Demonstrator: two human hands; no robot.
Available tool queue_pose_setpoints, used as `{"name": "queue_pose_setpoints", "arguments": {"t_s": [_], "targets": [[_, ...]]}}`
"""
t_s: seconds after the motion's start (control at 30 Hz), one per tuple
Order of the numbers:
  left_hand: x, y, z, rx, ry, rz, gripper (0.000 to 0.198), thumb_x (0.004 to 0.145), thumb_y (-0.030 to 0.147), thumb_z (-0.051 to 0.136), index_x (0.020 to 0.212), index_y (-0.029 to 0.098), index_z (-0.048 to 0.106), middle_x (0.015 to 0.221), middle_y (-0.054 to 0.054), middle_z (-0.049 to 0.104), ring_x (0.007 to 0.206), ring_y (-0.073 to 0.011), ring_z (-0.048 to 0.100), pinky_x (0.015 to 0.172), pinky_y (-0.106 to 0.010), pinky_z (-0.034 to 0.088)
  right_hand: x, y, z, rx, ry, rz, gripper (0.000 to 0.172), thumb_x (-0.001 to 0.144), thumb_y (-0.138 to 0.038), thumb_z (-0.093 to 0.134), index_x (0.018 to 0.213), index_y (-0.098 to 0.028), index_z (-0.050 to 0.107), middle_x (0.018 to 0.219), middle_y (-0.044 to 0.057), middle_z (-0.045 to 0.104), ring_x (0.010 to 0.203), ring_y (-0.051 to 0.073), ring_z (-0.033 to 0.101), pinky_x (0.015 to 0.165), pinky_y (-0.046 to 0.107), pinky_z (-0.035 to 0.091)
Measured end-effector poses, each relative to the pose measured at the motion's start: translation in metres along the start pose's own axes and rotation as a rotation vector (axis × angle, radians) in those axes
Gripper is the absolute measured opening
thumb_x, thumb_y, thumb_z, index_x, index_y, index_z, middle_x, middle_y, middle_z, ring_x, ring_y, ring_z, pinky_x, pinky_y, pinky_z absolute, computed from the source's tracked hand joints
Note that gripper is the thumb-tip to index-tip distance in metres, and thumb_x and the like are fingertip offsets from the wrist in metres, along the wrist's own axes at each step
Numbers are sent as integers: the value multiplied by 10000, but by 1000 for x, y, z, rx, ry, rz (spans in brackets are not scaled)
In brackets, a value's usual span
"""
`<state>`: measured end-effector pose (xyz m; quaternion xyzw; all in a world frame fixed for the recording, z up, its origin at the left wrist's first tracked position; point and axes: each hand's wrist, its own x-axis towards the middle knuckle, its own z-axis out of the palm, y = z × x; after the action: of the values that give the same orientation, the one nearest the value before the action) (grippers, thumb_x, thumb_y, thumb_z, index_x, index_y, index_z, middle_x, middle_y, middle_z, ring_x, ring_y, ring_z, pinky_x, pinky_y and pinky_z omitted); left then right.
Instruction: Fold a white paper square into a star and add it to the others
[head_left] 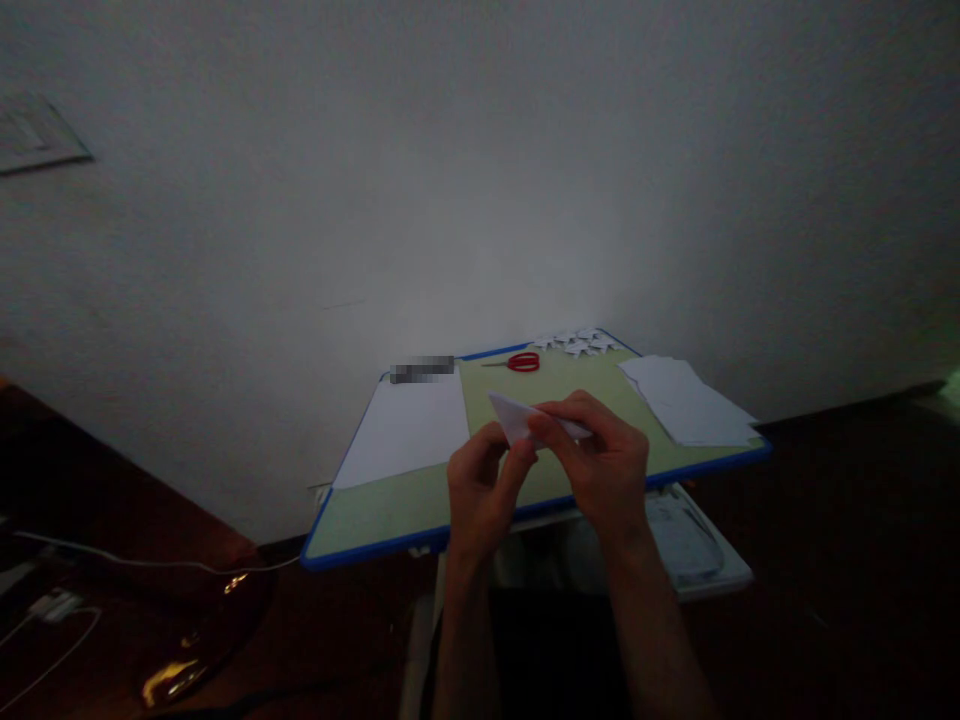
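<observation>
Both hands hold a small folded white paper point(513, 414) up above the table, one pointed corner sticking out toward the upper left. My left hand point(486, 478) pinches its lower edge between thumb and fingers. From the other side, my right hand point(600, 450) grips it with thumb and forefinger, covering part of the folds. Beyond the hands lie red-handled scissors point(523, 362), blades pointing left. Several small folded paper pieces point(577, 342) sit grouped at the table's far right corner.
The pale green table point(397, 510) has a blue rim and stands against a wall. A white sheet point(412, 425) lies at left, with a blurred dark object point(421, 369) at its top. Stacked white paper point(686, 400) lies at right. A white drawer point(694, 540) juts out below.
</observation>
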<state>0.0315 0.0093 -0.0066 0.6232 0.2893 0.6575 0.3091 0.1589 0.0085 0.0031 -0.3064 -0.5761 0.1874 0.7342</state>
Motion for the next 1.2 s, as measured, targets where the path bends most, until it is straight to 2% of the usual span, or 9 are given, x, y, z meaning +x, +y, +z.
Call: {"name": "queue_pose_setpoints", "arguments": {"t_s": [0.1,0.27,0.37,0.53,0.67,0.83,0.93,1.03,1.2], "targets": [[-1,0,-2,62,-27,-15,392,941,517,743,754,173,720,642,-26,694,599,-150,644,590,-244,522,0,1,0,36,-25,64,37,901,-297,814,918,-265,809,797,-4,716,726,167,640,690,313,537],[-2,-5,-5,84,128,31,419,921,524,767,709,176,673,623,-16,688,565,-135,628,546,-221,503,0,6,2,185,-145,172,499,827,-359,882,1293,-282,723,917,20,742,790,191,684,752,337,608],[-3,-7,-5,80,159,73,393,942,502,751,733,176,687,640,-18,702,579,-139,647,557,-225,519,-2,7,6,204,-101,180,352,811,-349,895,1127,-249,780,908,34,764,806,194,702,746,330,610],[-7,-6,-4,111,201,138,338,980,410,726,740,173,701,646,-12,717,586,-136,674,571,-223,530,-2,-1,8,272,7,210,182,767,-331,923,810,-225,782,680,-13,740,630,159,681,614,278,570],[-10,-5,-3,127,227,164,293,983,368,728,762,177,716,640,-3,721,580,-132,683,567,-216,528,1,-11,0,192,-42,158,149,909,-321,798,789,-233,810,666,-3,767,646,168,724,671,287,586],[-13,-3,0,130,235,144,332,982,391,728,729,177,701,631,-3,709,568,-126,659,556,-211,504,-1,-16,-3,136,-27,117,158,965,-318,739,853,-245,823,685,-8,776,660,161,737,679,273,581],[-14,-1,6,57,277,111,347,976,419,733,735,174,686,622,0,690,571,-126,655,559,-210,510,-3,-15,2,225,18,161,115,921,-332,789,852,-244,814,711,-8,781,668,159,728,673,273,579],[-14,0,11,-10,363,97,352,957,411,760,719,174,657,603,19,651,554,-110,627,547,-197,505,-5,-13,10,346,-13,245,108,812,-310,882,827,-241,802,742,-14,779,680,154,701,681,278,571],[-13,2,16,95,443,131,330,949,400,770,729,175,670,602,23,674,540,-110,652,532,-189,513,-10,-14,22,311,75,335,127,779,-274,883,761,-225,768,726,-17,735,728,157,656,709,291,526]]}}
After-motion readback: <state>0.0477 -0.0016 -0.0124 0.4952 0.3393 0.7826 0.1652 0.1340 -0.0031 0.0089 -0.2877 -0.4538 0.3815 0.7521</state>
